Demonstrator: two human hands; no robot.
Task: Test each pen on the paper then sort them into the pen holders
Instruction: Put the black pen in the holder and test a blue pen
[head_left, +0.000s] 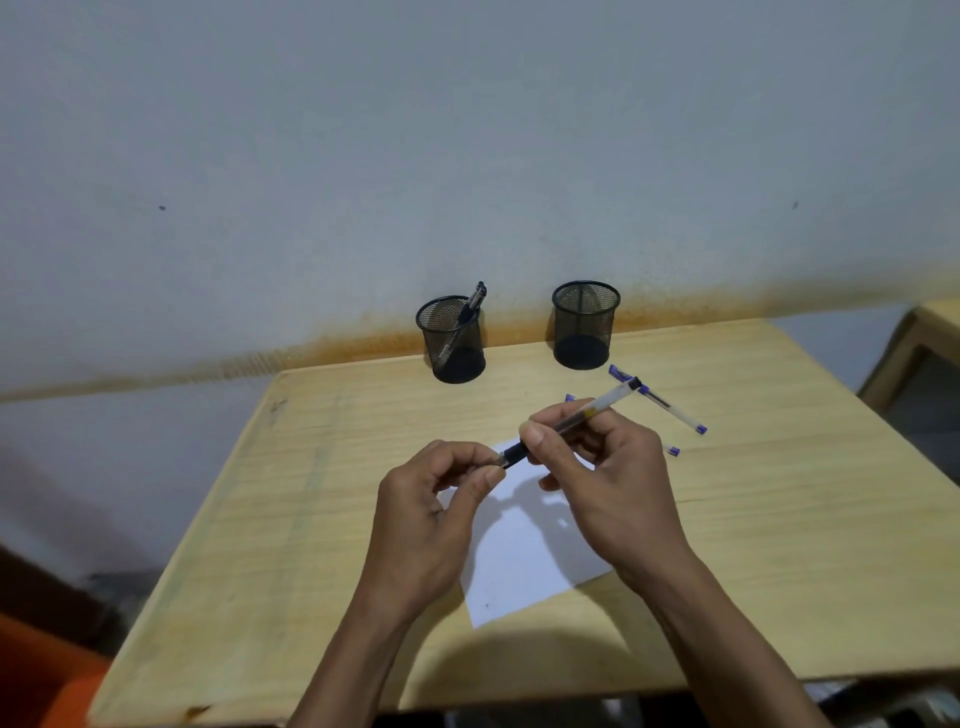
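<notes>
A clear pen (582, 420) with a black grip and a black end is held up above the white paper (524, 566), tilted, with its tip pointing left and down. The paper is laid near the middle of the wooden table (311, 519). Two black mesh pen holders are set at the far edge of the table, close to the wall. One dark pen (470, 306) is leaned inside the left holder (452, 340). Nothing can be seen in the right holder (584, 325). A clear pen with blue ends (660, 400) is laid just behind the hands, and blue bits of another pen are seen partly hidden there.

Bare table is seen on both sides of the paper, and the near edge is close to the arms.

The pen's barrel is pinched by the right hand (613, 478), fingers curled. The pen's tip end is pinched by the left hand (431, 514), fingers curled too.
</notes>
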